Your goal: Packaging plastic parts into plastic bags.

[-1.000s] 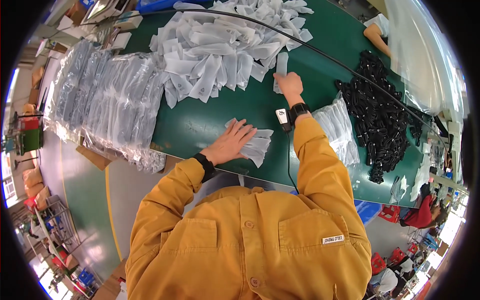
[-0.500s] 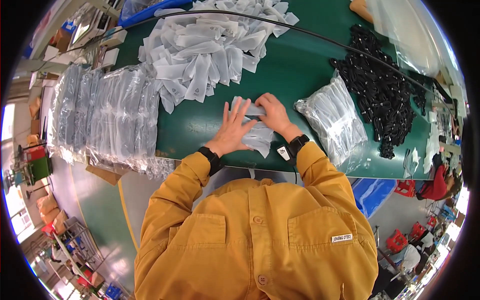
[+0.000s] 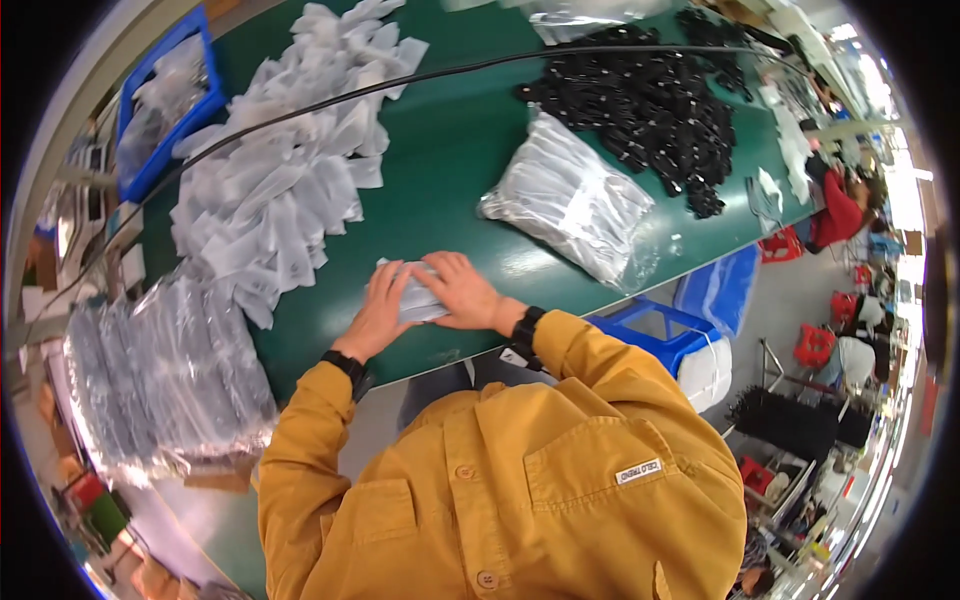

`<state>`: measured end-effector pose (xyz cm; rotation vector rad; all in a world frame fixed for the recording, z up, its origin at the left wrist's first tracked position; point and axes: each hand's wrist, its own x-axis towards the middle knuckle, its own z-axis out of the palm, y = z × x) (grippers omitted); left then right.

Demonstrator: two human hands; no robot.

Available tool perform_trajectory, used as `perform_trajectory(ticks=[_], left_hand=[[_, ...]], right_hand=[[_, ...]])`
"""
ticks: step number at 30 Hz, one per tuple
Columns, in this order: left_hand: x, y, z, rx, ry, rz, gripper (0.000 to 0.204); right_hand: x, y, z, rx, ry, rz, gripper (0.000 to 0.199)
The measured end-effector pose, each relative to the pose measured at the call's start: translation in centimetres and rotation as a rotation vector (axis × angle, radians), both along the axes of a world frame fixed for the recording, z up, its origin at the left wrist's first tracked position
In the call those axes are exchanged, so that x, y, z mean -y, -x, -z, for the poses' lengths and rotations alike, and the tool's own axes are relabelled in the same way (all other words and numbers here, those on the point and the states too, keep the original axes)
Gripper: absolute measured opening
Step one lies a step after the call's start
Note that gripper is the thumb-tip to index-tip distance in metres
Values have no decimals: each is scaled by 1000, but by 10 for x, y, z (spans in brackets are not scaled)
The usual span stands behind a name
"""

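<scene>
Near the table's front edge, a small stack of frosted plastic pouches point(image 3: 421, 303) lies between my two hands. My left hand point(image 3: 378, 314) holds its left side, fingers close together along it. From the right, my right hand point(image 3: 465, 290) grips the same stack, with bent fingers over its top. Parts of the pouches are hidden under the fingers. Beyond my left hand spreads a big heap of loose frosted pouches point(image 3: 285, 165). To the right of my right hand rests a clear bag packed with pouches point(image 3: 570, 195).
Packed clear bags point(image 3: 165, 375) stand in a row at the table's left end. A blue bin point(image 3: 205, 95) sits at the far left. Coiled black cables point(image 3: 640, 105) are piled at the far right. A black cord point(image 3: 440, 72) crosses above the green table point(image 3: 440, 180).
My view has turned, so the table's contents appear shifted and rotated. My left hand's spread fingers have come together, and both hands have closed in on the pouches, which now form a more compact stack.
</scene>
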<state>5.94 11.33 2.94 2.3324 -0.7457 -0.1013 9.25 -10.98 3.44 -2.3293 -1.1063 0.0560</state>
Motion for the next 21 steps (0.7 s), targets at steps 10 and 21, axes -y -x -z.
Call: perform_trajectory(ticks=[10, 21], left_hand=[[27, 8, 10, 26, -123, -83, 98], [39, 24, 10, 59, -336, -140, 96]], right_hand=[[18, -3, 2, -98, 39, -47, 88], [29, 6, -4, -52, -35, -38, 81]])
